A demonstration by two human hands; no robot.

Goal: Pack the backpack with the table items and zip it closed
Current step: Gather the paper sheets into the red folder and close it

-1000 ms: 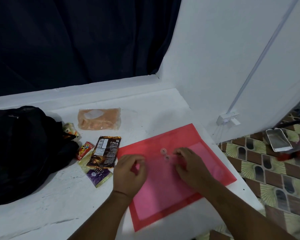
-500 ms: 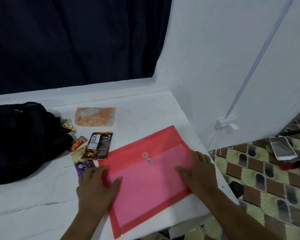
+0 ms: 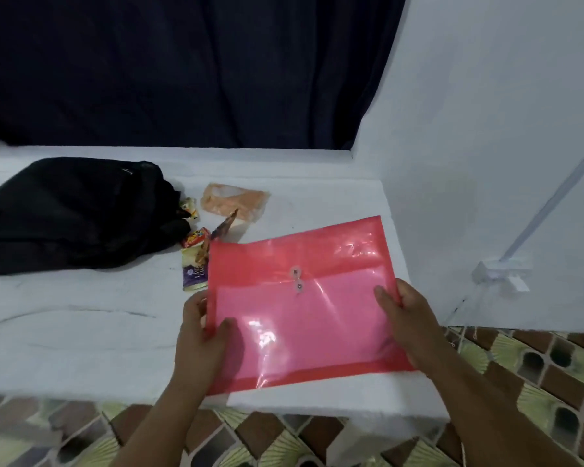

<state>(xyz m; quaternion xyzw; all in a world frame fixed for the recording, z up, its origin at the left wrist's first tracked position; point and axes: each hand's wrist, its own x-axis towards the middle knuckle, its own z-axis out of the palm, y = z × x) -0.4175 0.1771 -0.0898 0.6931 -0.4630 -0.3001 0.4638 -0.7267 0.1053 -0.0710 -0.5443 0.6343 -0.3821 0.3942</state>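
A: Head view: the white table carries the black backpack at far left, then the red envelope folder near the front edge, with small snack packets between them.

B: And the grip?

A: The left hand pinches the folder's left edge; the right hand clasps its right edge, thumb on top.

B: Probably it should travel flat toward the backpack, clearing the packets, and the opening needs widening first.
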